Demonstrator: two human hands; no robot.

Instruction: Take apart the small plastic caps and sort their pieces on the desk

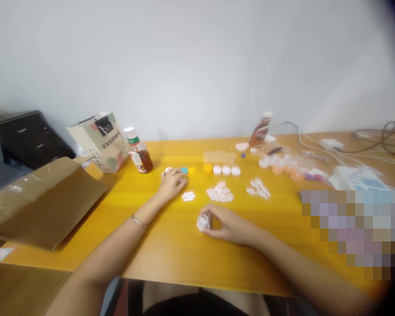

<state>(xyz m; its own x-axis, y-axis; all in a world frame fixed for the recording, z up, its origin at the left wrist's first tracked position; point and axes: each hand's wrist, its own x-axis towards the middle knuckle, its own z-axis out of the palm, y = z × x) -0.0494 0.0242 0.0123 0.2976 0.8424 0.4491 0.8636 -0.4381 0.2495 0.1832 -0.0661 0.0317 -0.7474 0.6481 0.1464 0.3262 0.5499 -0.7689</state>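
My right hand [228, 224] is closed round a small clear round container [202, 223], thumb and fingers on its side. Its round top faces up towards me, and something pale shows inside, too blurred to name. Farther left, my left hand [173, 182] lies over the row of round caps with its fingers apart and bent downward. A white cap [168, 169] shows at its fingertips, and a teal cap [184, 170] and a yellow cap [192, 170] sit just to its right. Whatever lies under the palm is hidden. Small white discs [188, 196] lie near that hand.
An orange cap [207, 169] and white caps [226, 170] continue the row. White patterned pieces [220, 192] lie in piles. A tea bottle [140, 151], paper bag [100, 142] and cardboard box [46, 202] stand left; another bottle [260, 131], cables [303, 140] and clutter are right.
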